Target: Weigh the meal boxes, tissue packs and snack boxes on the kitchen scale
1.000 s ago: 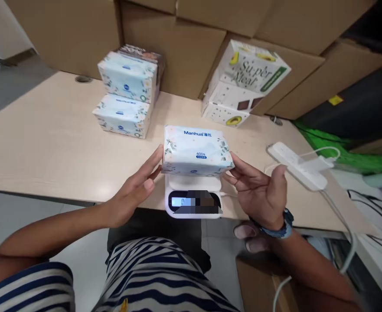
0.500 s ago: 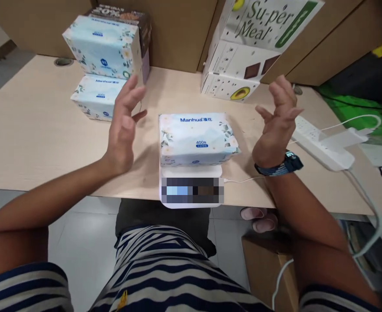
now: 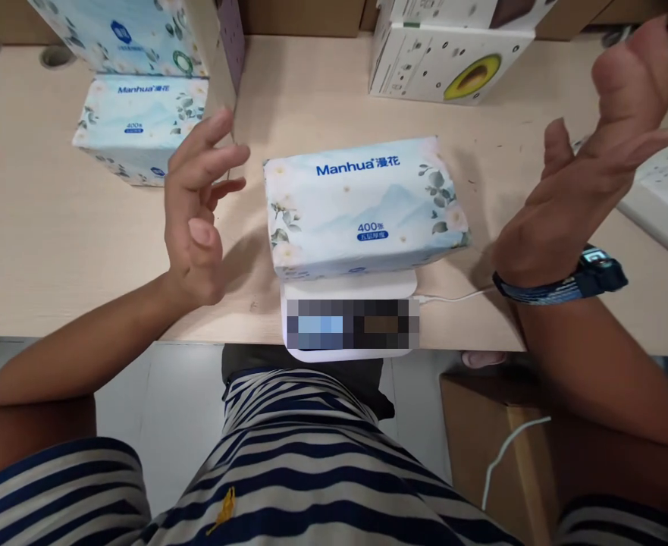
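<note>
A pale blue Manhua tissue pack (image 3: 362, 205) with flower prints rests on a white device that looks like a small scale (image 3: 348, 287), whose front panel is blurred out. To the left of the pack, my left hand (image 3: 200, 212) is raised with fingers apart and slightly curled, touching nothing. My right hand (image 3: 589, 159), with a dark watch (image 3: 598, 265) on its wrist, is lifted to the right of the pack, fingers spread and empty. A clear gap separates each hand from the pack.
Two more tissue packs are stacked at the back left, the lower tissue pack (image 3: 134, 121) partly behind my left hand. White avocado-printed boxes (image 3: 447, 64) stand at the back right. A power strip (image 3: 666, 201) lies far right. A thin white cable (image 3: 453, 296) leads right from the device.
The view has tilted down and come closer. My right hand has moved outward and up, away from the pack. My left hand stays beside the pack. The pack remains on the device.
</note>
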`<action>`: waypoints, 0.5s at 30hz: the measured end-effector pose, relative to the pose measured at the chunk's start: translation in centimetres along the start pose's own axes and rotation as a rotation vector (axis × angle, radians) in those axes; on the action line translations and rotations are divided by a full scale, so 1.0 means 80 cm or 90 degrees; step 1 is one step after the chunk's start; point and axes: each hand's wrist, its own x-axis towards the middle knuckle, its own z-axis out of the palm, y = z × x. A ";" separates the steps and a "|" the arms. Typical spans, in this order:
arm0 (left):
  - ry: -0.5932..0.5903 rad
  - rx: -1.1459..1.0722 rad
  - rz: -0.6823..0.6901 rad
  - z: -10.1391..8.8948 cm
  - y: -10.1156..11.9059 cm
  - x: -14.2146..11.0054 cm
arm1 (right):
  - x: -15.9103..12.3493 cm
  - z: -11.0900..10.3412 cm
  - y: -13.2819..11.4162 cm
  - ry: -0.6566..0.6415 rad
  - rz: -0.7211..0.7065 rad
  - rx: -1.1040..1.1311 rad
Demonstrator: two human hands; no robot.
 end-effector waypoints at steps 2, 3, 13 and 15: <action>-0.023 0.007 -0.004 -0.002 -0.009 -0.001 | 0.000 -0.002 0.003 -0.006 0.016 0.004; -0.050 0.002 0.015 -0.005 -0.015 0.000 | 0.000 -0.003 0.007 -0.006 0.024 0.002; -0.086 -0.042 -0.002 -0.018 -0.041 0.004 | 0.012 -0.012 0.052 -0.017 0.060 -0.002; -0.097 -0.057 0.012 -0.018 -0.042 0.003 | 0.015 -0.013 0.054 -0.023 0.079 0.006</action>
